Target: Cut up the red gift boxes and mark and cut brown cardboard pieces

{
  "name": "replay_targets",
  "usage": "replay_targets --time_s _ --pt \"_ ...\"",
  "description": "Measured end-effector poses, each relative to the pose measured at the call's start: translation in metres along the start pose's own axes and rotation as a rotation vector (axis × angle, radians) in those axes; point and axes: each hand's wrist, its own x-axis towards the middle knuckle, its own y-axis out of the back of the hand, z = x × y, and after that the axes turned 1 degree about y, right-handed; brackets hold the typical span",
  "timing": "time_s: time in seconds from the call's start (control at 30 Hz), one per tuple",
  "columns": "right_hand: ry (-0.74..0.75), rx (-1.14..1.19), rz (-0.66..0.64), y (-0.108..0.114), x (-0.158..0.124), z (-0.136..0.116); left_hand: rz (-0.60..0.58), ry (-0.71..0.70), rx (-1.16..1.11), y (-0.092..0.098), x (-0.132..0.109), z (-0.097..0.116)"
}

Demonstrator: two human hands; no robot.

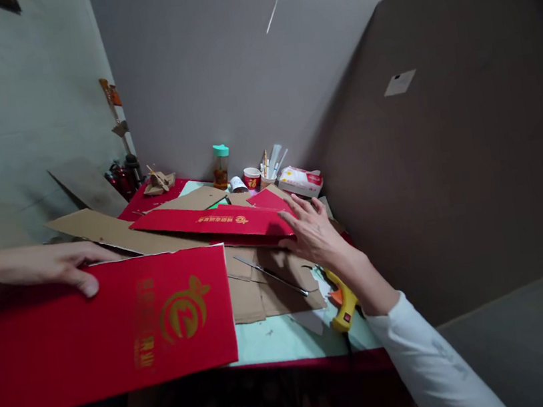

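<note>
My left hand [66,269] grips the upper edge of a large red cardboard panel [112,333] with a gold fruit-like logo, thumb on the printed face. The panel is tilted towards me over the table's front left. My right hand [313,228] is at the right end of a second, long red cardboard piece [213,222] with gold print, its thumb at the lower edge and its fingers over the top. That piece lies slanted over brown cardboard [247,301]. Tweezers or a similar slim metal tool [276,277] lie on the brown cardboard just below it.
A yellow glue gun [345,304] lies beside my right forearm. Along the back stand a teal-lidded bottle [221,168], a red and white paper cup [252,178], a cup of tools [270,178] and a tissue pack [300,180]. Grey partitions [232,67] enclose the table.
</note>
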Motion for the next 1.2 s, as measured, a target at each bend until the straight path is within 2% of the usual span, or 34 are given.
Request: replay_targets --time_s 0.1,0.2,0.3,0.37,0.57,0.7,0.83,0.9,1.0,1.07,1.13,1.2 --pt "-0.078 0.039 -0.045 -0.012 -0.022 -0.008 -0.360 0.024 -0.105 -0.018 0.014 0.022" --pt "-0.089 0.092 -0.138 -0.031 -0.052 -0.033 -0.516 0.005 -0.140 -0.030 0.027 0.027" --pt "-0.083 0.116 -0.186 -0.049 -0.068 -0.051 -0.588 -0.007 -0.119 -0.037 0.040 0.026" --pt "-0.084 0.126 -0.193 -0.056 -0.070 -0.056 -0.568 -0.028 -0.075 -0.040 0.048 0.025" --pt "-0.147 0.194 -0.181 -0.060 -0.070 -0.053 -0.371 -0.116 0.110 -0.050 0.056 0.027" --pt "-0.231 0.292 -0.156 -0.052 -0.085 -0.046 -0.357 -0.166 0.189 -0.053 0.055 0.037" --pt "-0.295 0.418 -0.106 -0.038 -0.110 -0.038 -0.381 -0.269 0.221 -0.061 0.065 0.057" --pt "-0.331 0.557 -0.060 -0.035 -0.124 -0.036 -0.370 -0.320 0.219 -0.069 0.072 0.067" --pt "-0.423 0.936 0.019 -0.039 -0.142 -0.036 -0.322 -0.388 0.194 -0.087 0.077 0.077" --pt "-0.479 1.113 0.044 -0.048 -0.149 -0.037 -0.271 -0.425 0.177 -0.100 0.076 0.080" --pt "-0.523 1.149 0.082 -0.058 -0.151 -0.039 -0.178 -0.456 0.167 -0.111 0.072 0.079" --pt "-0.564 1.120 0.125 -0.065 -0.150 -0.041 -0.055 -0.468 0.171 -0.113 0.069 0.072"
